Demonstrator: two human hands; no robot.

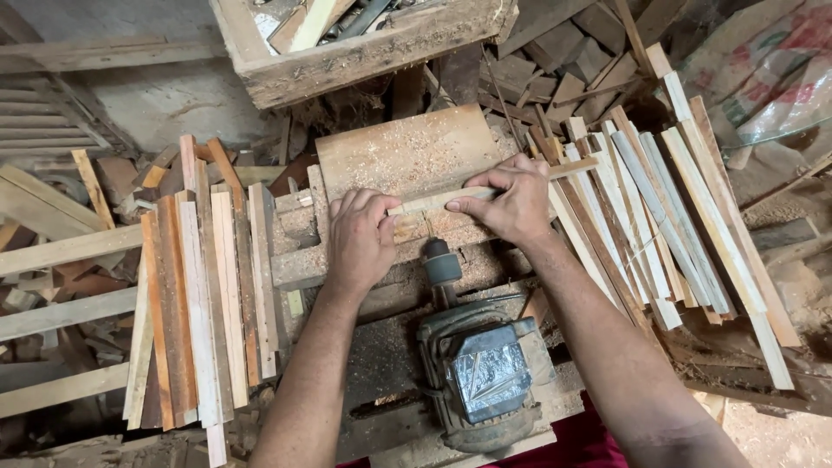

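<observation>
Hands are working one thin wooden strip (485, 192) across the sawdust-covered bench (407, 152), just above the grey electric motor (481, 373). The left hand (360, 238) is lying flat, fingers curled down against the strip's near end, while the right hand (511, 204) is pinching the strip between thumb and fingers, pressing it down. Judging by the piles, the work is looking well under way but unfinished — a stack of darker strips (204, 286) is sitting at the left, a spread of pale strips (676, 199) at the right. Which pile is done cannot be told. At the upper right, a crumpled sack (780, 61) is lying with red and green print, under clear plastic.
</observation>
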